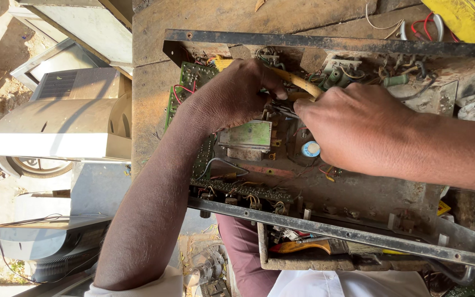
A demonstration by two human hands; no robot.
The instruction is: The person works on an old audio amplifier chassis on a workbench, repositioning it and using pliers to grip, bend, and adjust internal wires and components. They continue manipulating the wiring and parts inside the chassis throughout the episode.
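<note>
Left hand [232, 96] is curled down into the open metal chassis [325, 231], fingers pinched round a yellow cable [302, 83]. Right hand [353, 129] looks closed on a thin metal tool [284, 110], grip half hidden. I'd say we're mid-way working that wiring loose; next needs a steady tip near the blue capacitor [310, 149].

The chassis frame [325, 231] is bare metal, dull, scratched and rust-flecked, and its floor is coated in matt brown dust. The green circuit boards [196, 77] look matt and grimy, while the yellow sleeving [303, 83] is smooth plastic. Beneath lies a rough, weathered wooden tabletop [204, 16]; the television casings [61, 129] are smooth, faintly glossy plastic.
</note>
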